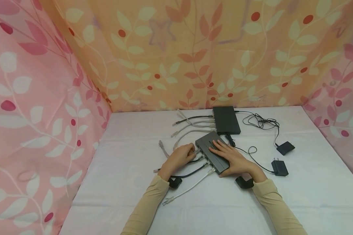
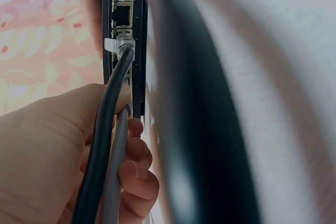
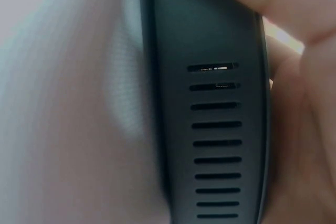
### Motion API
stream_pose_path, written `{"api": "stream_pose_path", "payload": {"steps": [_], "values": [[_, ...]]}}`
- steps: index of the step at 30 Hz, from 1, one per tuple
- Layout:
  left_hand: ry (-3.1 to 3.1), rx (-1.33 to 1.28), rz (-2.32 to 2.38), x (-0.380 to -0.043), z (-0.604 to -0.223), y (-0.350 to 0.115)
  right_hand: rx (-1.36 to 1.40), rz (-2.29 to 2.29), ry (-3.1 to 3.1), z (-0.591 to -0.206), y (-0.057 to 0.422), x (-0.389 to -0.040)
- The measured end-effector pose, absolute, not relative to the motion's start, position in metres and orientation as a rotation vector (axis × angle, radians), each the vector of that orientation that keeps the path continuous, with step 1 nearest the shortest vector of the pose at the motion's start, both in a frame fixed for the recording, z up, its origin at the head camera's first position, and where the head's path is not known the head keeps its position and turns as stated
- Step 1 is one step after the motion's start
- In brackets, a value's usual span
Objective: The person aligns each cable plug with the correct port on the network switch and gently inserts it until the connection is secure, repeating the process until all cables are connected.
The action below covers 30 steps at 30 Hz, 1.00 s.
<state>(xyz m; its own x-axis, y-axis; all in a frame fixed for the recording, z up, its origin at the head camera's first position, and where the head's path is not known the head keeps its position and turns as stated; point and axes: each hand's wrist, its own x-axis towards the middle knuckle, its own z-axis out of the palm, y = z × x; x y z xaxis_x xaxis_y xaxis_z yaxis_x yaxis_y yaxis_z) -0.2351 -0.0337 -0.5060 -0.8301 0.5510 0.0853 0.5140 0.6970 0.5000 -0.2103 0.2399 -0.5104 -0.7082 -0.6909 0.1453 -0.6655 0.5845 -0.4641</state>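
Note:
A grey Netgear network switch lies angled on the white table, its row of ports facing left. My left hand pinches a grey network cable close to the port row; its plug is hidden behind the fingers. Beside it, a black network cable sits plugged into the switch, with an uncovered port further along. My right hand holds the switch, fingers spread across the top and thumb over the near end. Vent slots show on that end in the right wrist view.
Behind stands a second black box with several cables in its left side. Two black power adapters lie at the right with their cords. A white cable runs from the switch toward the front. Patterned curtains enclose the table.

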Motion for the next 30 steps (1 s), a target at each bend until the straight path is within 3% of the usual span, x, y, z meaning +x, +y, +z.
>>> {"api": "stream_pose_path", "payload": {"steps": [30], "values": [[2.89,0.864,0.786,-0.2316,-0.5105,-0.0241,-1.195,-0.769,2.748,-0.5146,0.2416,-0.2125]]}}
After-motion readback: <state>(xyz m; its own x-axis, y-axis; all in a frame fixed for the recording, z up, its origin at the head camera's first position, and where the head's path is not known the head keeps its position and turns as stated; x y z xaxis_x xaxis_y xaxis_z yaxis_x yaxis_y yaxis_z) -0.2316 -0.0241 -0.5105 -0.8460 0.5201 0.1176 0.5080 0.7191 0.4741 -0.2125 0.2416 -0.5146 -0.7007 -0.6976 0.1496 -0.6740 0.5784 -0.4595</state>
